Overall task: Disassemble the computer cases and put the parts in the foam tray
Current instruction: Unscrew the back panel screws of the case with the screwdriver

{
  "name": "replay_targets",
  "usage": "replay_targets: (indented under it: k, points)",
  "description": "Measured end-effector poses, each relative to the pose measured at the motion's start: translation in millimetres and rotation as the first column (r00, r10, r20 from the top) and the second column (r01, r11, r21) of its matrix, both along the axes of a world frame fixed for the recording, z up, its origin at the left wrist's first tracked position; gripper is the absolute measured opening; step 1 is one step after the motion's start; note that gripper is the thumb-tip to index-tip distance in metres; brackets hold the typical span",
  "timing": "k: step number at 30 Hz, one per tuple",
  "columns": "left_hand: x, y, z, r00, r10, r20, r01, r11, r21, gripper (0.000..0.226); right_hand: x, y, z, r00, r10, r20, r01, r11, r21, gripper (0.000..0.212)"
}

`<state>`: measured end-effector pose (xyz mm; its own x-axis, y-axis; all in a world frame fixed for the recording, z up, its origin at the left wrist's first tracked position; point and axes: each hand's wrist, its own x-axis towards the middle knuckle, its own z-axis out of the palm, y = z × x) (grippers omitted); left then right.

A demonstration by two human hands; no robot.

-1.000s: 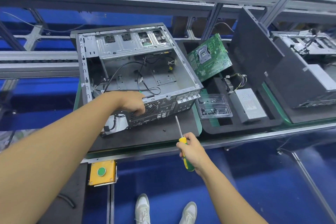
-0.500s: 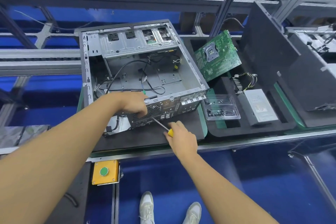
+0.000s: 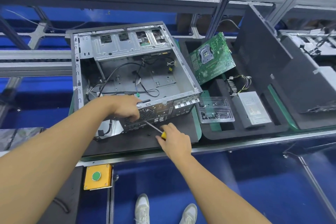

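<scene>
Head view: computer case (image 3: 127, 49) rear is held by curled left hand (image 3: 127, 109), screwdriver (image 3: 154, 128) gripped in right hand (image 3: 174, 140); left hand could be jabbed if slanted tip slips.

The grey metal computer case (image 3: 163, 82) is lying on its side on a black mat (image 3: 136, 143), open face turned up and loose black cables trailing across its floor. A yellow-handled screwdriver (image 3: 153, 127) is angling its tip against the rear panel beside the fan grille. Just right of it, the black foam tray (image 3: 241, 132) is holding a tilted green motherboard (image 3: 211, 58), a grey power supply (image 3: 253, 109) and a clear screw box (image 3: 215, 112).
</scene>
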<state>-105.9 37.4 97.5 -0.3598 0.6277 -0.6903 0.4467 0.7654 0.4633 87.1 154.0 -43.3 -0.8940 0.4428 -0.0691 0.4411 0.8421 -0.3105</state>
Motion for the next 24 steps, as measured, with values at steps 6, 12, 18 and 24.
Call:
replay_targets:
  k: [6, 12, 18, 24]
  points:
    - [3.5, -1.3, 4.1, 1.0, 0.017, 0.006, -0.016, 1.0, -0.015, 0.077, 11.9, 18.6, -4.1, 0.988, 0.153, 0.004, -0.153, 0.984, 0.096, 0.012]
    - [7.0, -1.7, 8.2, 1.0, 0.006, -0.009, -0.006, 1.0, -0.025, 0.058, -16.1, 6.6, 5.7, 0.933, 0.359, -0.008, -0.356, 0.929, 0.104, 0.032]
    - [8.5, -0.8, 11.2, 0.998, -0.025, -0.051, 0.023, 0.999, -0.03, 0.06, -35.0, -3.8, 12.9, 0.897, 0.425, 0.117, -0.439, 0.885, 0.153, 0.017]
    - [5.6, -0.9, 7.3, 0.997, -0.032, -0.066, 0.031, 0.999, -0.019, 0.056, -1.8, 24.2, 23.1, 0.92, 0.376, 0.109, -0.386, 0.918, 0.091, 0.025]
